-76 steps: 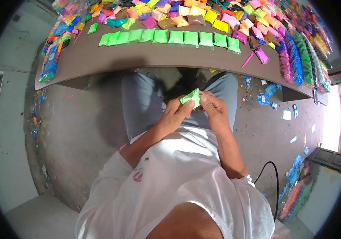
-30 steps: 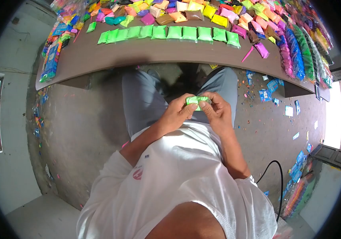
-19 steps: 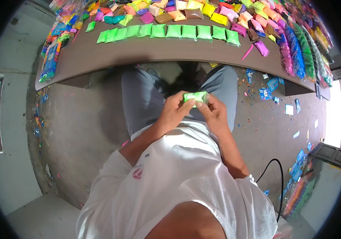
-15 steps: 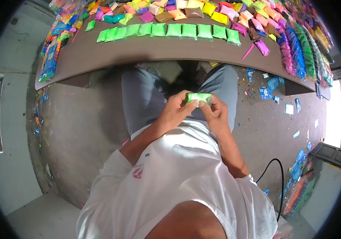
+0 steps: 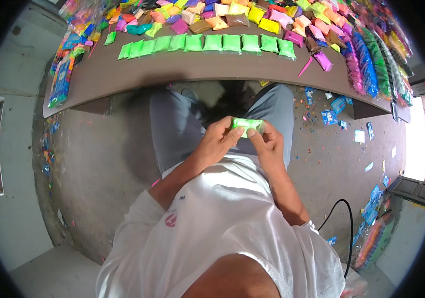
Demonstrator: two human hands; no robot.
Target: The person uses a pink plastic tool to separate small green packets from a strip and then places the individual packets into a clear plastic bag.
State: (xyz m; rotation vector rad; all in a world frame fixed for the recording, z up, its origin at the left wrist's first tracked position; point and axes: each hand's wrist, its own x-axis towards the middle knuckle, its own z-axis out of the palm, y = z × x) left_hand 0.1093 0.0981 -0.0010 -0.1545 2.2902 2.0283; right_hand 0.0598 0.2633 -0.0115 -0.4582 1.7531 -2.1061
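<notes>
A small bright green packet [image 5: 247, 124] is held over my lap, just in front of the table edge. My left hand [image 5: 221, 138] pinches its left end, with the thumb on top. On its right end, my right hand [image 5: 268, 142] has closed its thumb and fingers. Both thumbs press on the packet's near side. Beyond the hands, a row of similar green packets [image 5: 213, 42] lies side by side on the brown table [image 5: 182, 70].
Many coloured packets [image 5: 237, 20] are heaped at the table's back. Long bags of packets [image 5: 367, 62] lie at the right, and a flat multicoloured pack [image 5: 61, 82] at the left. Blue wrappers [image 5: 329, 117] litter the floor. A black cable [image 5: 351, 223] curves at the lower right.
The thumbs have moved slightly apart on the green packet, and more of its near side shows. The whole view has shifted a little.
</notes>
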